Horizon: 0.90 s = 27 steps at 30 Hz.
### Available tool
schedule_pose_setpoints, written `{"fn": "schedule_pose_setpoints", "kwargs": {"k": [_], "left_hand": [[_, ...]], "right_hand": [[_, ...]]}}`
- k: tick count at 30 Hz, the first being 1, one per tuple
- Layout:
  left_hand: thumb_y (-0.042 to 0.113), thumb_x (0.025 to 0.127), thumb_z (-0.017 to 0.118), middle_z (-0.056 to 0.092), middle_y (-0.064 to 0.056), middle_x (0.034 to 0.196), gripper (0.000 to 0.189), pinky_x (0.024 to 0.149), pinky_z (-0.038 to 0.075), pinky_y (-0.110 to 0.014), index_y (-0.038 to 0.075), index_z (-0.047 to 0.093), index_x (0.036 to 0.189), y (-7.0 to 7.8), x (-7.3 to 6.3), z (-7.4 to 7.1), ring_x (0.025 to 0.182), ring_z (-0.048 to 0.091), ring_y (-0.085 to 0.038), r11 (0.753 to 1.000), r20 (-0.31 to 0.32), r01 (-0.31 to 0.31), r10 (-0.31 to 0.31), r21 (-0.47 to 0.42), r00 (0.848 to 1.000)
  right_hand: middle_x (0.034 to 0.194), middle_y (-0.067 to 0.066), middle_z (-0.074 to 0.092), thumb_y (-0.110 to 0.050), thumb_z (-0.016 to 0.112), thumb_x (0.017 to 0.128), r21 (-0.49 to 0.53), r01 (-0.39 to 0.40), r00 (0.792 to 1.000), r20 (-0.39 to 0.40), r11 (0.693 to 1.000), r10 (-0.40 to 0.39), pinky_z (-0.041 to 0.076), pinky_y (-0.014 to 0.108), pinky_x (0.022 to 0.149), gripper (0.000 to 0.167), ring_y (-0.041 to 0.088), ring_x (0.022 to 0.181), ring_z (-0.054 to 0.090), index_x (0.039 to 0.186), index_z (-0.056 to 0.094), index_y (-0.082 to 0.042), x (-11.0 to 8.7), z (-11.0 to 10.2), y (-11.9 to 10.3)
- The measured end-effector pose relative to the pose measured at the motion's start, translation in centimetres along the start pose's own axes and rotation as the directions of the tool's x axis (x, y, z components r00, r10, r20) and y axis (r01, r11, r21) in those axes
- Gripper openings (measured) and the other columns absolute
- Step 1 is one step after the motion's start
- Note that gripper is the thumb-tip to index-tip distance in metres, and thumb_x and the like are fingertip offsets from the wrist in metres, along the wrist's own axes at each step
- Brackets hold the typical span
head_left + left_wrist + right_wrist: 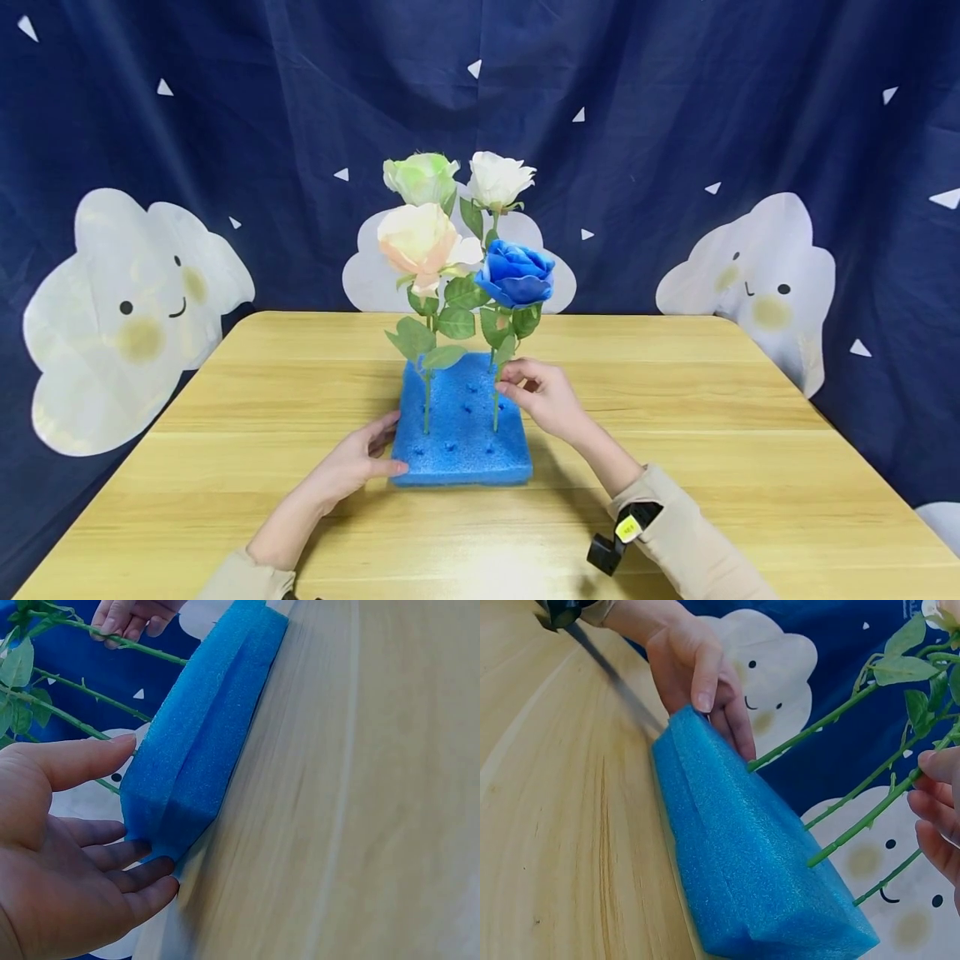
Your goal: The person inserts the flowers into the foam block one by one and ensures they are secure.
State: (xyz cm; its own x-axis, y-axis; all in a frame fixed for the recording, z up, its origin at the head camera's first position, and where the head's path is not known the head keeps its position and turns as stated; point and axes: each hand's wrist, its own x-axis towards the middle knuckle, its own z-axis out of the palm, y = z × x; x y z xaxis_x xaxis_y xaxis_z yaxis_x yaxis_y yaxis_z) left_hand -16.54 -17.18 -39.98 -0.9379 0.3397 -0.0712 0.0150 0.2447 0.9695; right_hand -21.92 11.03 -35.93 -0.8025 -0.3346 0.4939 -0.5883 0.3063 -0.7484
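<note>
A blue foam block with holes in its top lies on the table, with several artificial roses standing in it. My right hand pinches the green stem of the blue rose between thumb and fingers, and the stem's lower end meets the foam at the right. At the block's left side, my left hand rests against it with thumb over the top edge; its fingers lie loosely along the side. A peach rose stands front left, a pale green rose and a white rose behind.
The wooden table spreads around the block. Behind it hangs a dark blue curtain with smiling clouds and white triangles. A black wrist camera is strapped at the right sleeve. Leaves crowd between the front stems.
</note>
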Motion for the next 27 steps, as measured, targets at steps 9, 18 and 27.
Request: {"fn": "schedule_pose_setpoints", "kwargs": {"k": [9, 18, 27], "left_hand": [[0.005, 0.079, 0.069, 0.028, -0.035, 0.140, 0.081, 0.108, 0.019, -0.053, -0.013, 0.020, 0.141, -0.2, 0.0, 0.0, 0.130, 0.025, -0.047, 1.000, -0.007, -0.010, 0.010, 0.014, 1.000], [0.008, 0.078, 0.070, 0.028, -0.032, 0.141, 0.081, 0.108, 0.019, -0.052, -0.010, 0.022, 0.142, -0.3, 0.0, 0.1, 0.131, 0.025, -0.046, 1.000, -0.019, 0.006, -0.005, 0.017, 1.000], [0.007, 0.078, 0.071, 0.028, -0.032, 0.142, 0.081, 0.108, 0.019, -0.052, -0.009, 0.023, 0.142, -0.1, 0.0, 0.1, 0.131, 0.025, -0.046, 1.000, -0.025, 0.015, -0.015, 0.007, 1.000]], "right_hand": [[0.085, 0.012, 0.067, 0.002, 0.067, 0.081, 0.072, -0.029, 0.999, -0.012, 0.997, 0.030, 0.046, 0.019, 0.053, 0.004, 0.006, 0.065, 0.056, 0.085, 0.067, 0.001, -0.2, 0.0, 0.3], [0.082, 0.012, 0.066, -0.001, 0.066, 0.083, 0.140, -0.122, 0.992, 0.031, 0.983, 0.119, 0.054, 0.038, 0.056, 0.009, 0.025, 0.065, 0.063, 0.090, 0.065, 0.004, -0.4, -0.4, 0.4], [0.082, 0.015, 0.066, 0.002, 0.065, 0.082, 0.178, -0.093, 0.996, 0.024, 0.980, 0.090, 0.055, 0.046, 0.058, 0.012, 0.036, 0.070, 0.064, 0.093, 0.063, 0.007, -0.6, -0.4, 1.2]]}}
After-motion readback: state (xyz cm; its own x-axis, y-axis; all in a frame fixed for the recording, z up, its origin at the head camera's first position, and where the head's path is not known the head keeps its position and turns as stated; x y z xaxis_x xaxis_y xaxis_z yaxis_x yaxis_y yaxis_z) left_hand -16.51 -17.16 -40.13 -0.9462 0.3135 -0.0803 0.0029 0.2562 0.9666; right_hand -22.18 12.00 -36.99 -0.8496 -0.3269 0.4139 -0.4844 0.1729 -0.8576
